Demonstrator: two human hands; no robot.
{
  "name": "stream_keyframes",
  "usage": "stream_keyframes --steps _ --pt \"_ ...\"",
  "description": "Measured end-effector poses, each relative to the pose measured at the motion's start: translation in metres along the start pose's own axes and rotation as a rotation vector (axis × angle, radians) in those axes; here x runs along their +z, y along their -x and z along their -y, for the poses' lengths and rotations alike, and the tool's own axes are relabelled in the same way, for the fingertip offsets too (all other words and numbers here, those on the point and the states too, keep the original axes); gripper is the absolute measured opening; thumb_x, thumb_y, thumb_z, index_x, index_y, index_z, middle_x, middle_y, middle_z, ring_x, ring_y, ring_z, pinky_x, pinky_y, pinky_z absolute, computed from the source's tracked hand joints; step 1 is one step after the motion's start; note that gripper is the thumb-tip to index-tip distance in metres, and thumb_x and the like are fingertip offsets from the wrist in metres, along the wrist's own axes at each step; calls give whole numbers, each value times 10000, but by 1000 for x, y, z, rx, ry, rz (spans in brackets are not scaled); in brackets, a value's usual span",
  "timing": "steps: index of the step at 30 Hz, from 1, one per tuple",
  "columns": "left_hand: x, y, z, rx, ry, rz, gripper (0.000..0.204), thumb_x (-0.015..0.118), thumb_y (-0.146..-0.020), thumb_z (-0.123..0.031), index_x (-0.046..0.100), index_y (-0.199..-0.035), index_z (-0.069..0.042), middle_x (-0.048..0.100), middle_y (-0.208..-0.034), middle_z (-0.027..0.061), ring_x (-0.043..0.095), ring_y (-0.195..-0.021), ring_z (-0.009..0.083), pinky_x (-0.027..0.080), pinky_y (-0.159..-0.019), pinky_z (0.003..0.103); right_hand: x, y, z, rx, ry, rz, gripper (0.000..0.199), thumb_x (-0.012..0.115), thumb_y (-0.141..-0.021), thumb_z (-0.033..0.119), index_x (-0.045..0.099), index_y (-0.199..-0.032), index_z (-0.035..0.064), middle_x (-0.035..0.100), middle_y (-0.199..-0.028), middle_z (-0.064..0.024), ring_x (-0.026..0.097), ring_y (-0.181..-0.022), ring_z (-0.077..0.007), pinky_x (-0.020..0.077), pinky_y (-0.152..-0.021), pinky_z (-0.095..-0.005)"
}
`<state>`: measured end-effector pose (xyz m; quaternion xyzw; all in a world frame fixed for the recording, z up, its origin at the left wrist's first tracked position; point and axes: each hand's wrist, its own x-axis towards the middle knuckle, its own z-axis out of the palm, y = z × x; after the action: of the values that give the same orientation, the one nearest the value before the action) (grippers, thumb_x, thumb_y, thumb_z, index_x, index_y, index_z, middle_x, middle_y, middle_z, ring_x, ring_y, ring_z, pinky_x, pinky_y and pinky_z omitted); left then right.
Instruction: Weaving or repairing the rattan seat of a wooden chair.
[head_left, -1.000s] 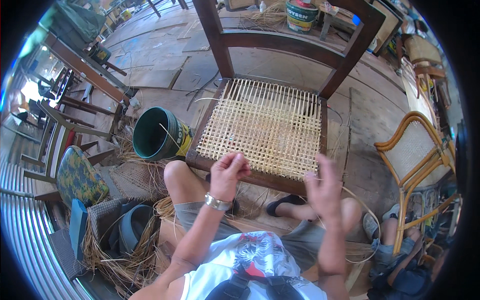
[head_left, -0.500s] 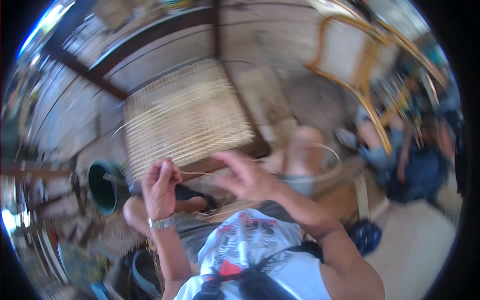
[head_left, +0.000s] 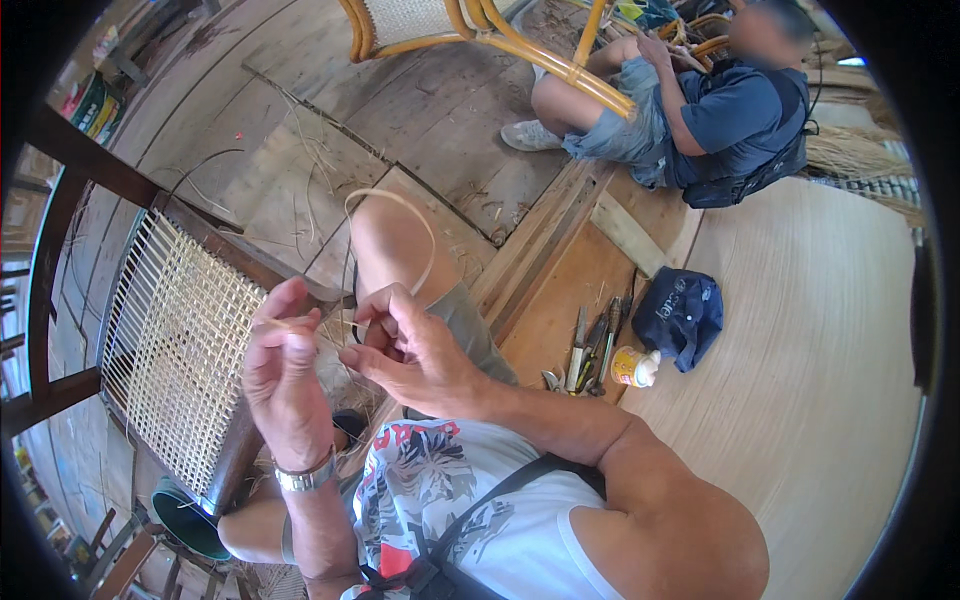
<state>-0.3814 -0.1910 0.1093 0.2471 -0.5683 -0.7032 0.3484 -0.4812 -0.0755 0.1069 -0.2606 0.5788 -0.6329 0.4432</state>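
Observation:
Close together in front of my chest, both hands are closed on a thin pale cane strand (head_left: 432, 245). My left hand (head_left: 285, 375), with a metal-banded watch at the wrist, pinches it between thumb and fingers. My right hand (head_left: 415, 350) grips the strand a little to the right, fingers curled. From there it bends up into a wide loop over my bare knee. Left of my hands is a dark wooden chair with a woven cane seat (head_left: 190, 345). Its mesh is dense toward me, while the far left side shows mostly parallel strands. My left fingers overlap the seat's edge in view.
Hand tools (head_left: 597, 345) lie on a wooden board at my right, beside a yellow tub (head_left: 632, 367) and a dark blue cloth bag (head_left: 680, 315). A pale panel (head_left: 800, 370) spreads beyond. Another person (head_left: 740, 125) sits near a rattan chair (head_left: 575, 70). A green bucket (head_left: 190, 525) stands below the seat.
My view has swung to the right, so the chair seat sits farther left in it and the tools show. My hands have come closer together; the strand's loop now stands upright.

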Motion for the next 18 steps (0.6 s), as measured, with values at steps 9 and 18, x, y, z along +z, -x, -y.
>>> stream_keyframes --steps 9,18 --pt "12 41 2 -599 -220 407 311 516 -999 -93 534 -1293 5 661 -891 60 572 -678 86 450 -593 230 -137 9 0 -54 -148 -402 187 483 -1035 173 626 -996 59 587 -691 -28 504 -526 -90 409 -465 -233" --pt "-141 77 -45 -467 -628 134 154 538 -969 -47 667 -1040 -3 652 -960 41 508 -674 73 414 -597 211 -301 119 -101 661 1201 -462 412 562 -953 401 615 -1041 2 694 -845 -170 673 -784 -356 537 -709 -404"
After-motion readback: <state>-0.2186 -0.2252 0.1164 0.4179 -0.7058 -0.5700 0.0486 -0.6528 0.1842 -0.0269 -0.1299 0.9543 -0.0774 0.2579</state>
